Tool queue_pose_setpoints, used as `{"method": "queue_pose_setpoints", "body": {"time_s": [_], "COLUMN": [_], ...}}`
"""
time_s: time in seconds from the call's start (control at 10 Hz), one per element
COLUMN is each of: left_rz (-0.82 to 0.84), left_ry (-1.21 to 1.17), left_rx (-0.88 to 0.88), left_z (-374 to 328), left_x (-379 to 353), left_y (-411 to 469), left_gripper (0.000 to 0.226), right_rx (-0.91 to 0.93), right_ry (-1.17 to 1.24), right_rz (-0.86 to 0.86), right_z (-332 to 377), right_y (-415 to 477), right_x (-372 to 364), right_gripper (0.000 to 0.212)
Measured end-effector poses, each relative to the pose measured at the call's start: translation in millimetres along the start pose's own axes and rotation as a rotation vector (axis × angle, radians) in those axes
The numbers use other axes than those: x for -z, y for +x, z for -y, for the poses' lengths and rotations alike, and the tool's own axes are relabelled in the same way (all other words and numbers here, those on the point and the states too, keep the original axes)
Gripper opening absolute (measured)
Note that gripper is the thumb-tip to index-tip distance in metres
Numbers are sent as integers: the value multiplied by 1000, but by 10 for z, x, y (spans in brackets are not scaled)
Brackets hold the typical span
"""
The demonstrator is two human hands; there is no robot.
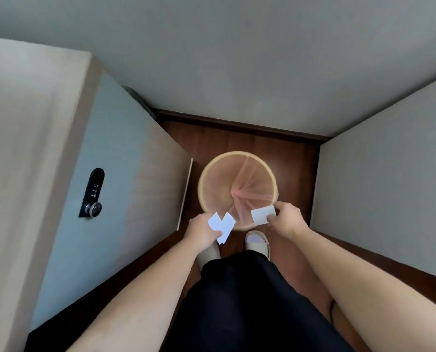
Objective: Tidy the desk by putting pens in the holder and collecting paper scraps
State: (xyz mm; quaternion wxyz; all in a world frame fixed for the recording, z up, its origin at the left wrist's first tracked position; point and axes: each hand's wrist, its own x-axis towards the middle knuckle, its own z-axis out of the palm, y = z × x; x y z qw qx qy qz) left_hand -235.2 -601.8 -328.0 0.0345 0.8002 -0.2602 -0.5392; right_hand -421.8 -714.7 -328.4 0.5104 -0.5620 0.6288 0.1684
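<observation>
Paper scraps (222,226) pinched in left grip (203,231); right grip (286,217) pinches white scrap (262,215), both over bin (237,158)

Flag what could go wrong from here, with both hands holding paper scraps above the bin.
1. The left hand pinches several loose scraps that sit over the near rim of the waste bin, not its middle; released here, some may flutter onto the wooden floor.
2. The right hand holds its single scrap just inside the rim, so it too could drift out.
</observation>
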Motion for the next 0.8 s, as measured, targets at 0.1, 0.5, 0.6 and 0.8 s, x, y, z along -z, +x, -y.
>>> {"method": "queue_pose_setpoints", "body": {"time_s": [0.1, 0.5, 0.6, 0.8], "left_rz": [-41, 42, -8, -301], "left_ry": [-141, -3, 32, 82], "left_rx": [33, 22, -18, -228], "left_z": [-106, -365, -479, -850], "left_x": [-28, 439, 620, 1388], "left_y": [214, -345, -677, -1489], "left_gripper": [39, 54, 52, 43], "right_rx": [6, 160, 245, 539], "right_ry": [39, -272, -326, -573], "right_rz": [-21, -19, -37, -150], "right_z": [59, 383, 626, 1411], "right_y": [171, -364, -594, -1144], "right_x": [-29, 373, 563, 965], "right_gripper": [37, 41, 32, 31]}}
